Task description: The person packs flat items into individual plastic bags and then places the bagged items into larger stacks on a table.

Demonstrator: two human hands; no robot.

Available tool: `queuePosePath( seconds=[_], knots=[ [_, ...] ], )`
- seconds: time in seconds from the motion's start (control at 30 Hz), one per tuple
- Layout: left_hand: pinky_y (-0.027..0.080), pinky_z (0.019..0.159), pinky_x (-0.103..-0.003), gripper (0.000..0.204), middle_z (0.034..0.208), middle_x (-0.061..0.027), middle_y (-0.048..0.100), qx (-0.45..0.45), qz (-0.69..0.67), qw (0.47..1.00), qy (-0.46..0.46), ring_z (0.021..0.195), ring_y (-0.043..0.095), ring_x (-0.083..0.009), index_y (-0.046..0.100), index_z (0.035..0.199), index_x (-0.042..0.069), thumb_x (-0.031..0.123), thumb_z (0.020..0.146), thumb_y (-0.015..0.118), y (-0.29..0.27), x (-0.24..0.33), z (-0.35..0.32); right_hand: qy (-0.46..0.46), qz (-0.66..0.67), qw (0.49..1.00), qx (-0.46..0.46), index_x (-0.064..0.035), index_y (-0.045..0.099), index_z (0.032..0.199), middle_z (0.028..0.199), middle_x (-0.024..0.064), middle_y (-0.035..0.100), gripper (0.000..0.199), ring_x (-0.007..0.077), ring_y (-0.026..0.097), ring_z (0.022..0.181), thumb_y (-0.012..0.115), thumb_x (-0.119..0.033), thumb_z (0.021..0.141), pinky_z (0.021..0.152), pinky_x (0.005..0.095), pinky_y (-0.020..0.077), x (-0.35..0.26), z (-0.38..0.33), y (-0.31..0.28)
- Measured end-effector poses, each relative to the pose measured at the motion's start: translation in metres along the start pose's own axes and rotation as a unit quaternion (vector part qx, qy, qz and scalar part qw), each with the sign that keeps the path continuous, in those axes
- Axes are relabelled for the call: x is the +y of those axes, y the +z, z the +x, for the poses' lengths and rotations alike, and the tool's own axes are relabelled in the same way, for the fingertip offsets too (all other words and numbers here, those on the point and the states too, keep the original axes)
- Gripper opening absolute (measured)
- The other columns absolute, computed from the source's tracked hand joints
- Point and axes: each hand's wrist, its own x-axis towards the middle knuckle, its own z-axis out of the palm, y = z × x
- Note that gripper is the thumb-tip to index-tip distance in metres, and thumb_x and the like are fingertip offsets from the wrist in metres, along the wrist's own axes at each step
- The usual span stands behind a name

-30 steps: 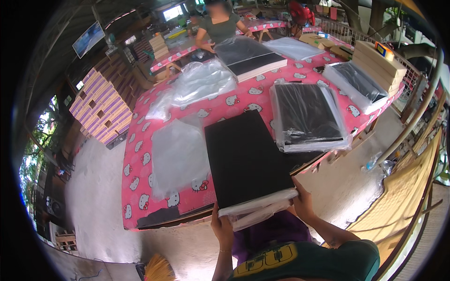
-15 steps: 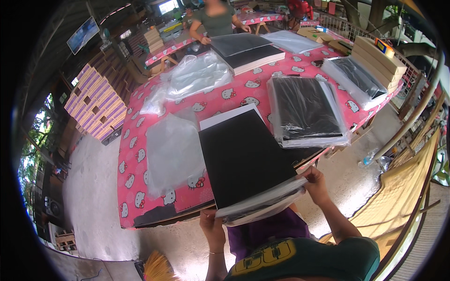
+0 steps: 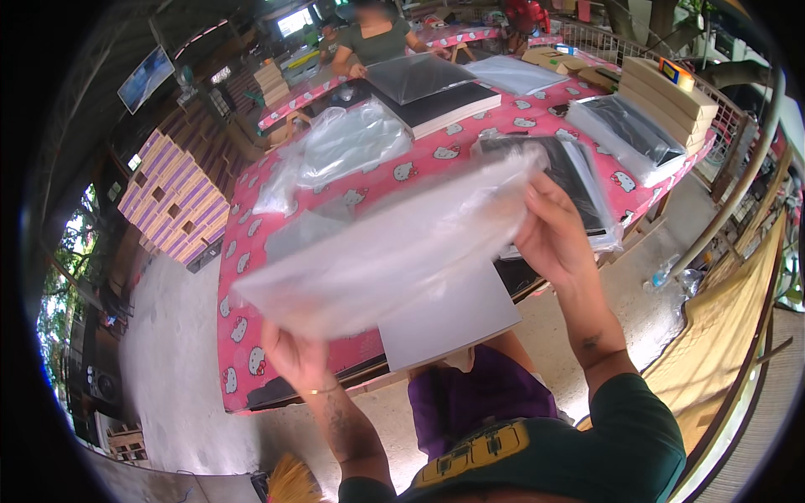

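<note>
A clear plastic sleeve [image 3: 394,251], blurred and whitish, is stretched aslant above the near part of the table. My left hand [image 3: 293,356] grips its lower left end, and my right hand [image 3: 553,226] pinches its upper right end. What the sleeve contains cannot be made out. Below it, a pale board or sheet [image 3: 453,323] lies at the table's near edge. Partly covered behind the sleeve is a flat clear plastic bag [image 3: 310,226]. Beyond my right hand lies a pile of plastic-wrapped black sheets [image 3: 583,180].
The table [image 3: 406,172] has a pink patterned cover. Crumpled clear bags [image 3: 352,142] and a thick black-topped stack [image 3: 457,109] lie farther back, where a co-worker [image 3: 377,42] handles a sheet. Long cardboard boxes [image 3: 667,96] stand at the right; purple-striped cartons [image 3: 176,193] are piled left.
Both hands have risen and moved forward, the left also leftward, lifting the sleeve over the table. The black sheet in front of me no longer shows; a pale surface does.
</note>
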Motion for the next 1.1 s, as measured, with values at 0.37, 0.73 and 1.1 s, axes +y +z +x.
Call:
queuePosePath(
  seconds=[0.37,0.73,1.1],
  knots=[
    [0.048,0.096,-0.041,0.034,0.122,-0.0108,0.063,-0.001,-0.055,0.98,-0.191,0.114,0.059,-0.0257,0.055,0.125,0.007,0.022,0.095,0.052,-0.137,-0.112,0.049,0.185,-0.036,0.968,0.168,-0.005,0.063,0.113,0.099,0.0012,0.066,0.023,0.0124,0.062,0.094,0.054,-0.014,0.093,0.087,0.0277,0.048,0.09,-0.011,-0.161],
    [0.043,0.08,-0.024,0.025,0.089,-0.0016,0.061,-0.063,0.413,0.908,-0.003,0.084,0.054,-0.0097,0.067,0.106,-0.002,0.002,0.085,0.054,-0.072,-0.055,0.041,0.07,-0.29,0.954,-0.003,-0.0069,0.056,0.128,0.084,-0.0029,0.052,0.043,0.0062,0.051,0.079,0.062,-0.002,0.086,0.076,0.0208,0.0414,0.056,0.01,-0.131],
    [0.041,0.078,-0.024,0.014,0.083,-0.0026,0.058,-0.106,0.496,0.861,0.042,0.08,0.052,-0.0105,0.057,0.091,0.001,0.005,0.093,0.044,-0.035,-0.041,0.015,0.076,-0.496,0.861,-0.081,-0.0122,0.036,0.147,0.074,-0.0002,0.053,0.075,0.0099,0.053,0.073,0.072,-0.006,0.082,0.079,0.0278,0.047,0.025,-0.006,-0.106]
  ],
)
